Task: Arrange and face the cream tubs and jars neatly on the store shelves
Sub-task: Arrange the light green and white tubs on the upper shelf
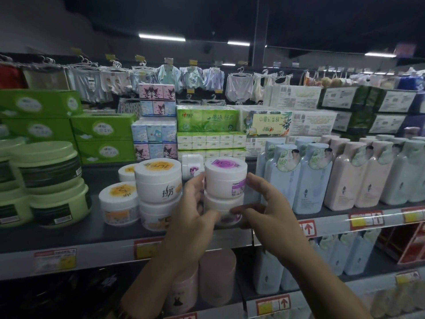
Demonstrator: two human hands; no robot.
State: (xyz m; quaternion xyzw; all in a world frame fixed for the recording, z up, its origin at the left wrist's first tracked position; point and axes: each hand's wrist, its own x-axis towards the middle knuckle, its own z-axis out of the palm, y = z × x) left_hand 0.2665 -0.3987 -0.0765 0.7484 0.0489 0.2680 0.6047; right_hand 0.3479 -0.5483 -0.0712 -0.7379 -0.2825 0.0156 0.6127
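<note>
Both hands are clasping a purple-labelled stack (224,194) of two white plastic cream jars on the dark grey store shelf (69,236).

The left hand (195,210) is curling round the stack's left side, its thumb pressing on the lower jar (220,203) and its fingers reaching up beside the upper jar (225,180). The right hand (271,217) is closing in from the right, its thumb lying across the lower jar's front. Its fingers are arching by the upper jar, though I cannot tell whether they are touching it. The stack is standing upright near the shelf's front edge, just right of white jars with orange lid stickers (158,180), also stacked two high. Pale green round tubs (46,166) are sitting at the far left, and tall pale blue plastic bottles (315,180) are standing to the right.
</note>
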